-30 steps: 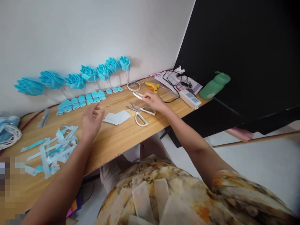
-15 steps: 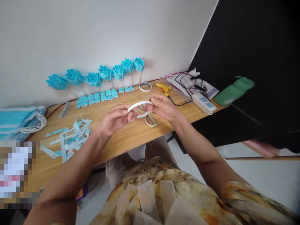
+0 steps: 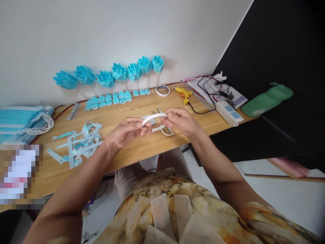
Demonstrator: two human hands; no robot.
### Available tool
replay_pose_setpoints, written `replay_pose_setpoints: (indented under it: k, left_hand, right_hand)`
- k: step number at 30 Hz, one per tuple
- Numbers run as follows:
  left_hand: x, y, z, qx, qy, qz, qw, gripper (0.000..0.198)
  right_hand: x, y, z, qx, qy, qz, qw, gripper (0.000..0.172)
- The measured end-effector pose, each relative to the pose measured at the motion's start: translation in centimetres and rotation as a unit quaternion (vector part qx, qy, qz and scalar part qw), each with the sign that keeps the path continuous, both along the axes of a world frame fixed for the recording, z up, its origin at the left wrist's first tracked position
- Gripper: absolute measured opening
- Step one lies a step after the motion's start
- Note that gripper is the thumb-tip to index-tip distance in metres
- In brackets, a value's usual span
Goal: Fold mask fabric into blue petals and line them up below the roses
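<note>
My left hand (image 3: 127,131) and my right hand (image 3: 180,120) are both closed on a white roll of tape (image 3: 153,118), held just above the wooden table (image 3: 132,149). Each hand pinches one side of the ring. Right behind the tape lie white-handled scissors (image 3: 165,129), partly hidden by my fingers. A pile of blue and white mask strips (image 3: 78,142) lies to the left of my left hand.
Blue paper roses (image 3: 111,75) lean on the wall above a row of small blue rolled pieces (image 3: 111,99). A second tape roll (image 3: 163,90), yellow glue gun (image 3: 185,93), power strip (image 3: 228,112) with cables and green bottle (image 3: 266,100) sit right. Stacked blue masks (image 3: 22,120) lie left.
My right hand carried the tape roll from the table toward me and my left hand came in to grip its other side. The view has shifted slightly left.
</note>
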State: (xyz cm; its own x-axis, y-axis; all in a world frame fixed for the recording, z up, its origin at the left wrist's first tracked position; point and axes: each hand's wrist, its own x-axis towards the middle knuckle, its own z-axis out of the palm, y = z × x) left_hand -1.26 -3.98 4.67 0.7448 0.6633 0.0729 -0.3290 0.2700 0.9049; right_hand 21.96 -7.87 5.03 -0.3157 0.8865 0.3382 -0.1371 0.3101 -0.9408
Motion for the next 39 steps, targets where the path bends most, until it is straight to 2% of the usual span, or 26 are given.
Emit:
replay_pose_setpoints:
  k: [4,6,9,13,15,17,22,28,39]
  left_hand:
    - [0.1,0.5,-0.3,-0.019,0.048,-0.033,0.998,0.027]
    - [0.3,0.8,-0.3,-0.018,0.062,-0.033,0.997,0.026]
    - [0.5,0.8,-0.1,-0.004,0.038,-0.010,0.999,0.026]
    - [0.7,0.5,0.1,0.018,-0.012,0.014,1.000,0.036]
    - [0.8,0.4,0.0,0.021,-0.011,0.010,1.000,0.039]
    - [0.8,0.3,-0.2,0.024,0.001,-0.002,1.000,0.042]
    - [0.7,0.4,-0.3,0.038,0.030,-0.033,0.998,0.038]
    - [0.9,0.7,-0.2,0.035,0.055,-0.022,0.998,0.033]
    - [2.0,0.6,-0.4,-0.004,0.031,-0.024,0.999,0.035]
  right_hand:
    - [0.3,-0.5,2.1,0.069,-0.184,-0.041,0.980,0.040]
    - [0.3,-0.6,2.7,0.084,-0.217,-0.053,0.971,0.039]
    - [0.3,-0.1,2.0,0.058,-0.145,-0.052,0.986,0.045]
    - [-0.1,0.5,-1.1,-0.001,0.005,-0.051,0.999,0.054]
    - [-0.5,0.6,-2.5,-0.020,0.041,-0.026,0.999,0.055]
    - [-0.8,0.4,-3.0,-0.018,0.054,-0.003,0.998,0.054]
    - [-0.2,-0.3,-1.6,0.029,-0.004,0.017,0.999,0.049]
    - [0.8,-0.7,-0.1,0.050,-0.083,-0.018,0.995,0.052]
    - [0.3,-0.6,-2.3,-0.006,-0.019,-0.015,1.000,0.056]
